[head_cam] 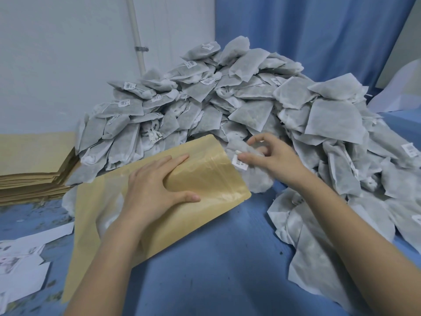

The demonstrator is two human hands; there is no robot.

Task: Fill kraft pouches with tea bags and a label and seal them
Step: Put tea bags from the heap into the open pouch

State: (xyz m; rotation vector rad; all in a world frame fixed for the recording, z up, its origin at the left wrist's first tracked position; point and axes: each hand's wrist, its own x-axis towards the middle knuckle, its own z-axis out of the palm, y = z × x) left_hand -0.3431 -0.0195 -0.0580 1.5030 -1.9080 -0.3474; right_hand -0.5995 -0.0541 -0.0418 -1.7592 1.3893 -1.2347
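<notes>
At the far left of the frame, a stack of flat kraft pouches (32, 165) sits on the blue table (216, 258), with white paper labels (25, 258) scattered in the lower left corner. Just right of the stack, one kraft pouch (109, 210) lies tilted across the table, its open mouth pointing to the upper right toward the heap. The left hand (150, 190) rests flat on this pouch near the mouth: its fingers (173, 161) are straight and close together, and the thumb is spread wide, pressing the pouch's front down. Right of centre, the right hand (271, 160) hovers at the pouch mouth, thumb and fingers curled and pinching a tea bag (241, 149) whose small white tag hangs beside the thumb; this part is blurred. Behind and to the right, a large pile of tea bags (239, 106) fills the middle and right of the frame against a blue curtain (319, 30).
</notes>
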